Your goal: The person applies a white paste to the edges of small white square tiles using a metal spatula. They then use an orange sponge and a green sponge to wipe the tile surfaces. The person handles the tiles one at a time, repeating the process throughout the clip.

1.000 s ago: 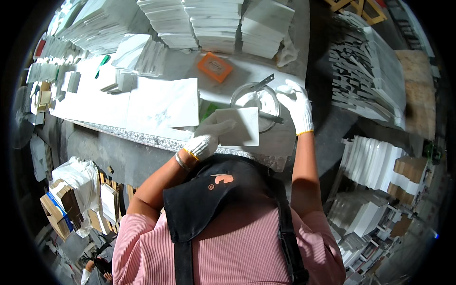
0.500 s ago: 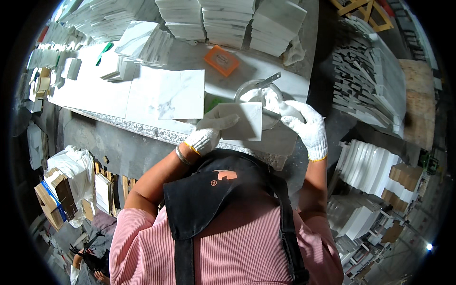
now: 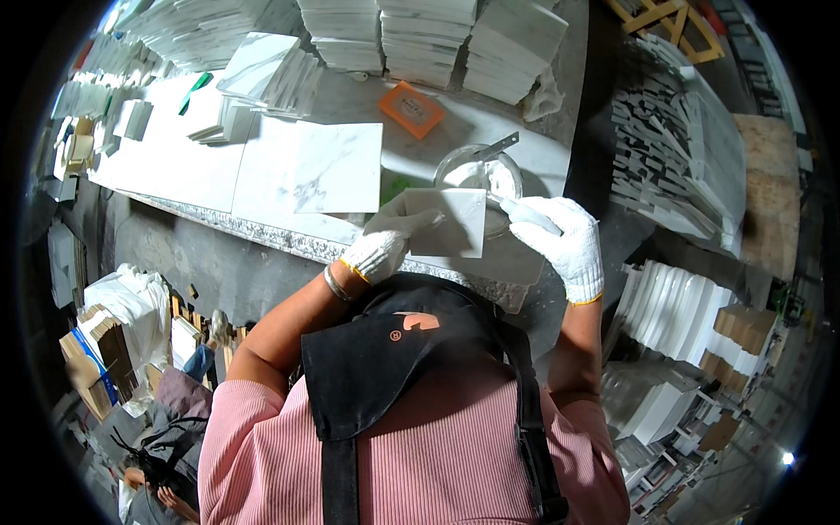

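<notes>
My left hand [image 3: 385, 241], in a white knit glove, holds a small square white tile [image 3: 448, 223] by its left edge, just above the near edge of the workbench [image 3: 219, 223]. My right hand [image 3: 560, 241], also gloved, is closed around a thin tool whose tip touches the tile's right edge; the tool itself is mostly hidden. Right behind the tile stands a round clear bowl [image 3: 477, 175] of white paste with a metal scraper [image 3: 494, 147] leaning in it. A larger marbled white tile [image 3: 337, 168] lies flat on the bench to the left.
Stacks of white tiles [image 3: 429, 35] line the back of the bench, with an orange pad [image 3: 411, 109] in front of them. More tile stacks [image 3: 669, 306] stand on the floor to the right. Cartons [image 3: 92, 350] and another person [image 3: 166, 446] are at the lower left.
My right hand has come down from the bowl to the tile's right edge. The tile stays held in my left hand, a little nearer to me.
</notes>
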### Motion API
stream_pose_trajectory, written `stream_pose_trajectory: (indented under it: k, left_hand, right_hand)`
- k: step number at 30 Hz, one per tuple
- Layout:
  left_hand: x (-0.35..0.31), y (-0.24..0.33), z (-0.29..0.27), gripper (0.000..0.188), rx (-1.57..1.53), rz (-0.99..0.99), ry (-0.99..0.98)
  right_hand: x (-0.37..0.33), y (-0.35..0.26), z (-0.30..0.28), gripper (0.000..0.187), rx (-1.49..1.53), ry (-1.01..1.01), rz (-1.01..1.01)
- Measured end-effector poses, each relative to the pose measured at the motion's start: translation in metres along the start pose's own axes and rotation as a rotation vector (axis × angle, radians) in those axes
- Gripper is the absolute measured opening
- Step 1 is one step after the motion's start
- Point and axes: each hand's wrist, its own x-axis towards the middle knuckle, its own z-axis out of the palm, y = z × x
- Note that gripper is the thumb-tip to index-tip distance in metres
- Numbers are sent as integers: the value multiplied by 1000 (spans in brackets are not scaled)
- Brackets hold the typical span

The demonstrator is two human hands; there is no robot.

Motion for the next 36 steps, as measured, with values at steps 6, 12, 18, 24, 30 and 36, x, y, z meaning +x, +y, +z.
stream_pose_trajectory:
  k: [6,12,18,24,30,36]
  left_hand:
    - [1,-2,-1,37,-57,7,-5]
    - [2,0,-1,37,-35,-28,0]
    - [2,-1,-2,42,-15,-13,-2]
    - [5,-4,-6,40,-14,-11,0]
    - [6,-5,-7,39,-5,-25,-10]
    - [5,-3,-4,40,1,-26,13]
  right_hand:
    - [2,-3,-1,28,-27,-1,-60]
    - [3,-4,-1,28,-49,-3,-47]
    - [2,0,0,27,-59,-4,-14]
    - [2,1,1,25,-66,-11,-23]
    - [3,-1,0,24,-70,-12,-23]
    - [2,2,2,25,-35,-5,-2]
